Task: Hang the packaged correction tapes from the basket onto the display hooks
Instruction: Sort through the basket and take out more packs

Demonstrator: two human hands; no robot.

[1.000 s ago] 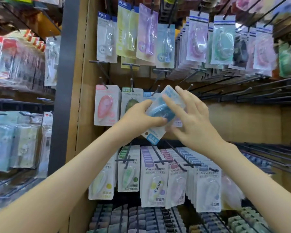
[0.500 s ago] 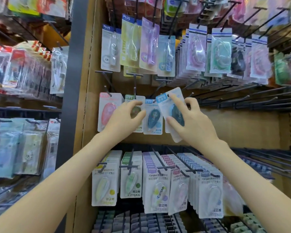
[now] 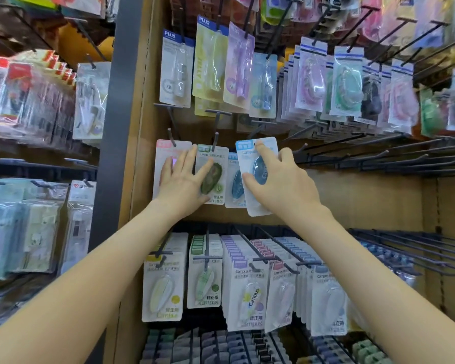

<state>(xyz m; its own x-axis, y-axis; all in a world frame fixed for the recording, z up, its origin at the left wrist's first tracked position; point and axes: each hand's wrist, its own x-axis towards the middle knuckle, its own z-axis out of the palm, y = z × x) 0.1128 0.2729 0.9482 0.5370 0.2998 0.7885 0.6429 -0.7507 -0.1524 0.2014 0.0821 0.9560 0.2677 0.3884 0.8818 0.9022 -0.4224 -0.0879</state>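
Blue correction tape pack (image 3: pixel 248 160) sits straighter; left hand (image 3: pixel 180 185) slid leftward.

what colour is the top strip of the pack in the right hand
Light blue, on the pack in the right hand; head view.

Correction tape packs (image 3: pixel 258 177): glossy clear plastic blisters on matt card. Hooks (image 3: pixel 378 156): dark metal wire. Back panel (image 3: pixel 365 198): smooth wood-look board.
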